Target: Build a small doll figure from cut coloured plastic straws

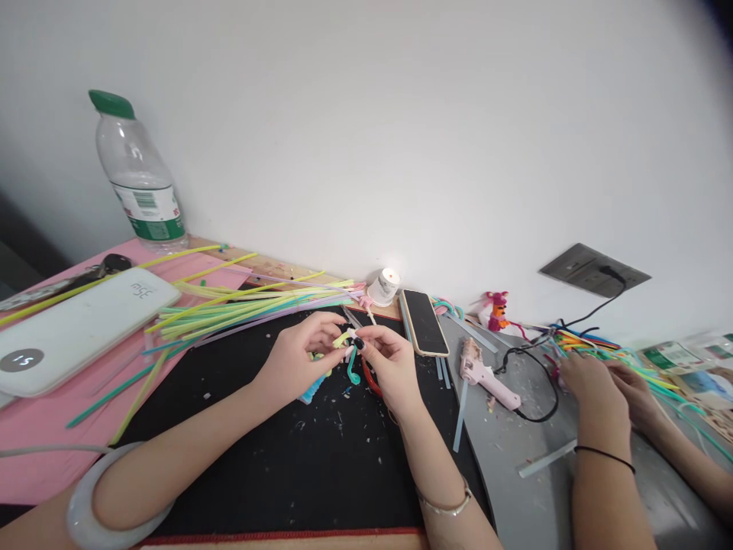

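Above the black mat [275,473], my left hand [301,347] and my right hand [390,368] meet fingertip to fingertip. Both pinch a small pipe-cleaner piece [342,338], pale yellow and white, partly hidden by the fingers. From it, or just behind it, a teal pipe cleaner [353,370] hangs with a curled lower end; I cannot tell whether they are joined. Under my left fingers lies a fuzzy blue piece [312,391]. Red scissor handles [371,377] show behind my right hand.
Loose pipe cleaners [229,309] spread to the left, near a white power bank [85,328] and a bottle [140,183]. A phone [424,324], a paper cup [384,287] and a corded pink glue gun [486,380] lie rightward. Another person's hands [595,382] work at the right.
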`<state>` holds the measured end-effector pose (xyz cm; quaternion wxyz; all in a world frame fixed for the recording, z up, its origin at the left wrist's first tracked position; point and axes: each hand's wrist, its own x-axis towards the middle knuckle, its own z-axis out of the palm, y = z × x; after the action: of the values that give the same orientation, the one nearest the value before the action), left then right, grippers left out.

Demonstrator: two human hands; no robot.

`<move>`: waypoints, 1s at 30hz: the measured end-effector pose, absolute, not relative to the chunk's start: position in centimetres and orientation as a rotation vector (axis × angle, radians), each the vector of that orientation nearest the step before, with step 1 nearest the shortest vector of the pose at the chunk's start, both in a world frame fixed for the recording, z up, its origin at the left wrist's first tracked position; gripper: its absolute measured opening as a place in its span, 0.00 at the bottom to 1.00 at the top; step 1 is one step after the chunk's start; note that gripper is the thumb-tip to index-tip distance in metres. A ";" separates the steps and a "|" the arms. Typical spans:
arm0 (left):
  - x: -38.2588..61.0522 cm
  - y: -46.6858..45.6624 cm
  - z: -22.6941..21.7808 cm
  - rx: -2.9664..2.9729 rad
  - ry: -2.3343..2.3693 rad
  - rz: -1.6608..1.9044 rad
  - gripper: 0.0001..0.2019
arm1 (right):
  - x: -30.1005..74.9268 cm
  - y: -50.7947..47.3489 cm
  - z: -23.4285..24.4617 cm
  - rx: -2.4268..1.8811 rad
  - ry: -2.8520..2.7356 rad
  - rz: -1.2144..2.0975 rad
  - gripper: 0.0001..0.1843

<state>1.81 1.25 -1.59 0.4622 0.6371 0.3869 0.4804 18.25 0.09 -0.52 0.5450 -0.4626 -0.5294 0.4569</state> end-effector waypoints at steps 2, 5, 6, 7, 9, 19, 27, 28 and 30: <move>1.6 1.1 -1.7 1.757 1.051 1.241 0.13 | 18.2 0.1 -0.6 -1.091 -1.253 1.089 0.06; 1.3 1.3 -2.1 2.076 1.097 1.377 0.09 | 18.2 0.1 -0.6 -1.085 -1.247 1.103 0.06; 1.3 1.4 -2.3 2.179 1.075 1.434 0.08 | 18.2 0.1 -0.7 -1.086 -1.248 1.104 0.06; 1.2 1.5 -2.4 2.276 1.036 1.501 0.09 | 18.3 0.1 -0.7 -1.089 -1.251 1.101 0.05; 1.2 1.7 -2.7 2.422 1.003 1.560 0.09 | 18.3 0.1 -0.7 -1.093 -1.269 1.093 0.05; 1.1 1.9 -2.5 2.631 1.032 1.511 0.07 | 18.5 0.1 -0.9 -1.147 -1.369 1.001 0.05; 1.1 2.0 -2.9 2.650 1.047 1.493 0.07 | 18.4 0.1 -1.0 -1.178 -1.446 0.944 0.06; 1.1 2.1 -3.0 2.639 1.055 1.489 0.07 | 18.5 0.1 -1.0 -1.179 -1.452 0.940 0.06; 1.1 2.1 -3.2 2.602 1.072 1.476 0.08 | 18.5 0.1 -1.1 -1.183 -1.458 0.935 0.07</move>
<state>1.09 2.07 -3.15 -0.0182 0.8188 0.3372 0.4643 18.48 0.09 -1.12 0.4986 -0.4891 -0.6025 0.3862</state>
